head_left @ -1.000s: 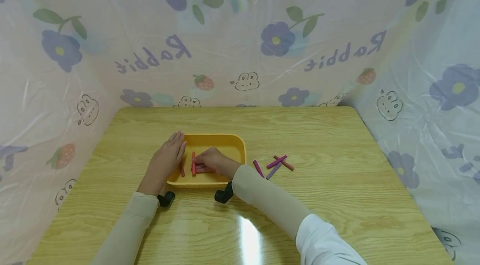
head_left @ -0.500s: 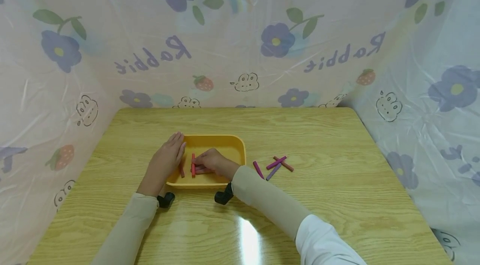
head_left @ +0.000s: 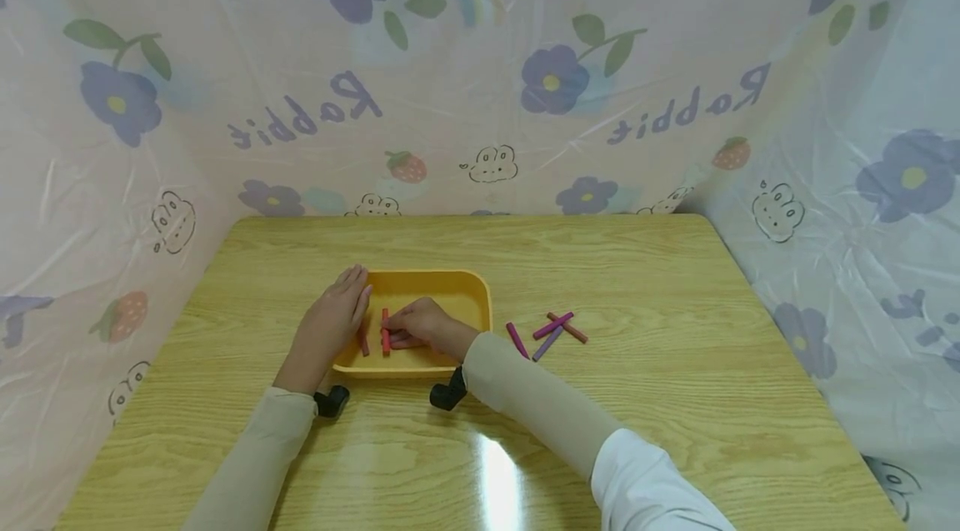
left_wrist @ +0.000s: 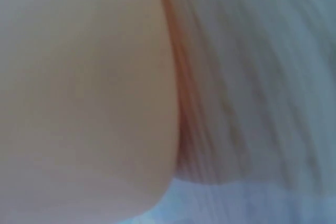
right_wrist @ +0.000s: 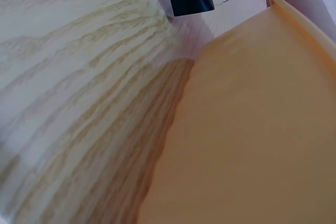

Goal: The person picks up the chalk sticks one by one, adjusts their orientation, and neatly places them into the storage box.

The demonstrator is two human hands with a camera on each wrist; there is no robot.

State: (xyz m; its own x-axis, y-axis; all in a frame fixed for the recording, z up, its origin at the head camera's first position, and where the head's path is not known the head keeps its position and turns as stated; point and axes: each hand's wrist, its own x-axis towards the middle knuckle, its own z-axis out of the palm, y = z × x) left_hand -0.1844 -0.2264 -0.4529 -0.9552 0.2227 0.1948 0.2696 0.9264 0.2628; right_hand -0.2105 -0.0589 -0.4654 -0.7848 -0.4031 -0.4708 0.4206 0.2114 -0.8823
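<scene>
In the head view a yellow tray (head_left: 450,281) sits on the wooden table. My left hand (head_left: 330,318) lies along its left side, fingers straight and together over the rim. Inside the tray, my right hand (head_left: 429,323) reaches in over the front right and pinches a red crayon (head_left: 386,341) between thumb and fingertips. That crayon points away from me. A brown crayon (head_left: 364,343) lies left of it, partly hidden by my left hand. The left wrist view shows only a blurred tray wall; the right wrist view shows the tray's outer wall (right_wrist: 252,119).
Right of the tray lie several loose crayons: a magenta one (head_left: 517,338), a purple one (head_left: 547,343), and another magenta one (head_left: 553,325) crossing a brown one (head_left: 577,333). Black wrist cameras (head_left: 448,389) stick out below the wrists. Patterned curtains (head_left: 480,97) surround the table.
The red crayon and the right fingertips have shifted very slightly left within the tray. My left hand, the tray and the loose crayons stay where they were.
</scene>
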